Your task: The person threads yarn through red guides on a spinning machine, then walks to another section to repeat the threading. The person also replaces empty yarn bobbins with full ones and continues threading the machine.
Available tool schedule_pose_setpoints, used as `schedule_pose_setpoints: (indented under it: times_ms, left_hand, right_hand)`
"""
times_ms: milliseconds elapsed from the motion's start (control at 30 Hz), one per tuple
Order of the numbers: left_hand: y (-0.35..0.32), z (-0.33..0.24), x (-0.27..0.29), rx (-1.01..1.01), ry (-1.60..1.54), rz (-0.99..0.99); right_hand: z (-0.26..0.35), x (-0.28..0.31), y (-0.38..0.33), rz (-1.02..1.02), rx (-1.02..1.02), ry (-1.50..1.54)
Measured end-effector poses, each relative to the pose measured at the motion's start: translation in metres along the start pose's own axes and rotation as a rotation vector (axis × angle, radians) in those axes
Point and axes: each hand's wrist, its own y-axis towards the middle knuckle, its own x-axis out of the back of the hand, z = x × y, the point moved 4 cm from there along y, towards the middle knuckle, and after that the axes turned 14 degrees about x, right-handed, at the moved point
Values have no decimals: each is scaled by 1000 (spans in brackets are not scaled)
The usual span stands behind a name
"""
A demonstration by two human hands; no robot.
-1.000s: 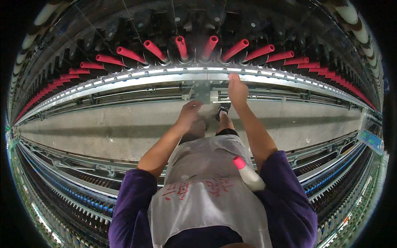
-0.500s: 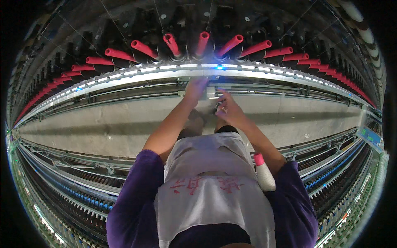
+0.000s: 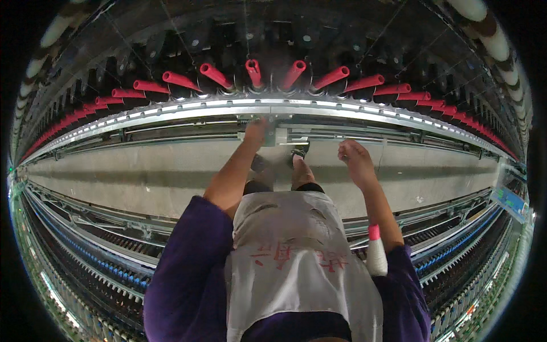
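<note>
My left hand (image 3: 255, 134) reaches to the lower rail of a spinning machine, against a grey metal block (image 3: 278, 135) on the rail. Its fingers are blurred and partly hidden. To the right, my right hand (image 3: 355, 157) hangs in front of the rail with its fingers curled together; whatever they may hold is too small to make out. A yarn bobbin (image 3: 376, 257), white with a pink tip, leans by my right upper arm beside the white apron (image 3: 290, 273). Above the rail stands a curved-looking row of red tubes (image 3: 253, 74) on spindles.
A lit metal rail (image 3: 194, 106) runs along the machine below the tubes. Under me lies a pale floor aisle (image 3: 142, 171), where my feet stand. Another machine (image 3: 114, 251) runs behind me. At the right end is a panel with a blue screen (image 3: 509, 203).
My right hand has moved right, away from the block and my left hand. My left hand stays by the block. The view has shifted slightly, with the red tubes appearing lower.
</note>
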Motion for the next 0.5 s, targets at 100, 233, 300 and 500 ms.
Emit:
schedule_pose_setpoints:
  times_ms: [100, 233, 300, 500]
  left_hand:
    - [-49, 17, -3, 234, -199, 260]
    - [-103, -34, 4, 91, -282, 640]
    - [-117, -59, 14, -22, -69, 529]
    - [-123, -115, 11, -647, 465, -284]
  right_hand:
    - [-13, 22, 1, -145, -51, 424]
    - [-13, 59, 15, -209, 73, 632]
    - [-9, 77, 23, -247, 94, 684]
    - [1, 92, 44, -271, 82, 567]
